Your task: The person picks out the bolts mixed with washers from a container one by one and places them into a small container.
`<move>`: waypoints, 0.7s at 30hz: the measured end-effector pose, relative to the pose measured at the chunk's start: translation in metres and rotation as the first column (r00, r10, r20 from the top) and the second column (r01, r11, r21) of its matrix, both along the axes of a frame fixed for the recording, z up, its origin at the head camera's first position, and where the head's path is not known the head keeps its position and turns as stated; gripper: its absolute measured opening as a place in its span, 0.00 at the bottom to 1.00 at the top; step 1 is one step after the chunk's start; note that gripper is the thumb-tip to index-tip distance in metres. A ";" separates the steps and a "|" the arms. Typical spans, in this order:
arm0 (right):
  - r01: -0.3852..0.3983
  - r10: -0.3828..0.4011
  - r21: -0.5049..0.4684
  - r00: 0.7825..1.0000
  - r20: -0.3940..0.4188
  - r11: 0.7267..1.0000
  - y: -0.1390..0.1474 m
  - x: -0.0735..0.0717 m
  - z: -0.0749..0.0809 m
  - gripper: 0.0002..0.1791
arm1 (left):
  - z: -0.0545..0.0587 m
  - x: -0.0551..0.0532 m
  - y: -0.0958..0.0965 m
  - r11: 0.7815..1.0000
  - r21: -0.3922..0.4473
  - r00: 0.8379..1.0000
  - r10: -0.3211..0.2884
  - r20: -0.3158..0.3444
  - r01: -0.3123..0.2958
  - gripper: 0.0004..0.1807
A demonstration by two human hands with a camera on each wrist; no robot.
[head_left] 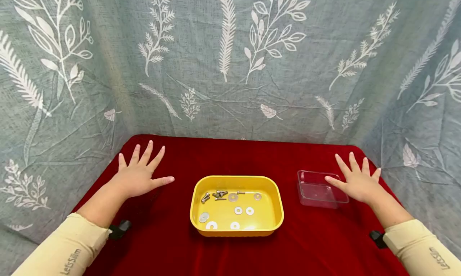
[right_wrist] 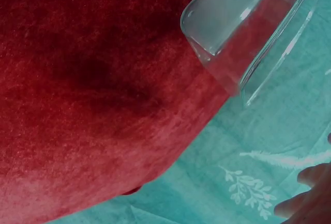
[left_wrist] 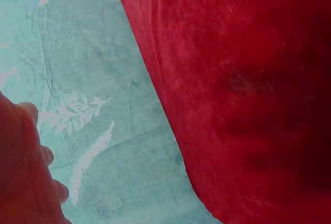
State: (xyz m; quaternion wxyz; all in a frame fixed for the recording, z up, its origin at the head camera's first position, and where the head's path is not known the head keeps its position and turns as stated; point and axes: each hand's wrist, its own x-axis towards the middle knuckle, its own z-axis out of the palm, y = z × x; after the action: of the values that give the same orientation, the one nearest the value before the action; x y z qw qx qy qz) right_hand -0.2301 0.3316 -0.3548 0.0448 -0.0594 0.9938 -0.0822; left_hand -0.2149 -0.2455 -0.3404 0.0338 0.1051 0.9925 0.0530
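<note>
My left hand (head_left: pixel 135 178) is held out over the left side of the red cloth, fingers spread and nothing in it. On the right, my right hand (head_left: pixel 358 183) is likewise spread and holds nothing; its thumb overlaps the clear plastic box (head_left: pixel 317 198) in the head view. That box (right_wrist: pixel 227 17) shows at the top of the right wrist view. Between the hands stands a yellow tray (head_left: pixel 236 233). Several small screws (head_left: pixel 220 194) lie in its back left part, and several flat metal washers (head_left: pixel 238 211) are scattered over its floor.
A red velvet cloth (head_left: pixel 155 236) covers the table, with rounded far corners. Behind and at both sides hangs a grey-green curtain (head_left: pixel 201 36) with white leaf prints. Black straps (head_left: pixel 120 229) show at the wrists, below cream sleeves (head_left: pixel 68 244).
</note>
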 end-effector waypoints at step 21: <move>-0.040 0.041 0.039 0.999 -0.005 0.998 -0.014 -0.010 0.000 0.54 | -0.015 0.018 0.058 0.961 0.038 0.961 -0.274 0.046 0.273 0.71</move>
State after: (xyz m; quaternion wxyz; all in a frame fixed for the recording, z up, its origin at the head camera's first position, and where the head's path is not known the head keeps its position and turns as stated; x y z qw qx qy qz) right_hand -0.2401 0.3172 -0.3544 0.0449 -0.0789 0.9940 -0.0617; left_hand -0.1965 -0.1873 -0.3558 0.0644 0.2403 0.9663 0.0660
